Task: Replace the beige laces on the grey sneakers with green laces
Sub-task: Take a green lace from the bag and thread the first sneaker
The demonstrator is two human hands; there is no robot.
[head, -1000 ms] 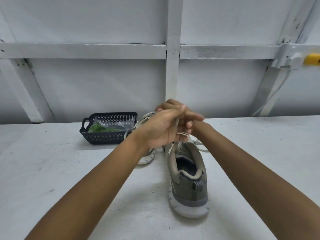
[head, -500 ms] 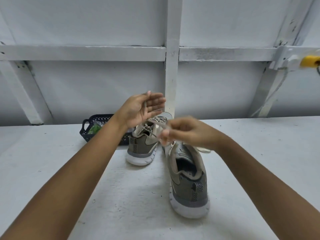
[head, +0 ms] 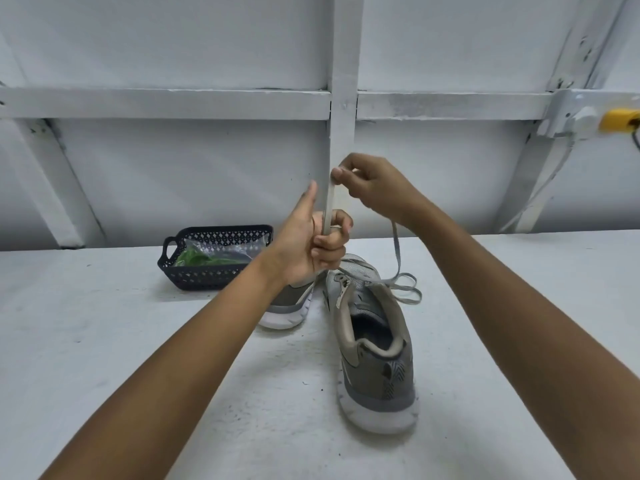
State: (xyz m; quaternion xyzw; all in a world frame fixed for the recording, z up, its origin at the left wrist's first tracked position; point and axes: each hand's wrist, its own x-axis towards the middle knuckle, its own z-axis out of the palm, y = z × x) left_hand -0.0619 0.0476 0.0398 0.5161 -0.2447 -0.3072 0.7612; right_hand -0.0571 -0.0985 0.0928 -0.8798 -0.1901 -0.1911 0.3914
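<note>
Right hand higher, flat lace taut

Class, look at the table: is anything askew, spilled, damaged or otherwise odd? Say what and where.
Nothing looks spilled or damaged. The only untidy thing is the beige lace: stretched between the left hand and right hand, it trails in loose loops on the table right of the near sneaker.

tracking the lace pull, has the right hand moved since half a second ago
Yes, upward. The right hand, pinching the beige lace, was level with the table's back edge; now it is well above it, beside the white post.
</note>
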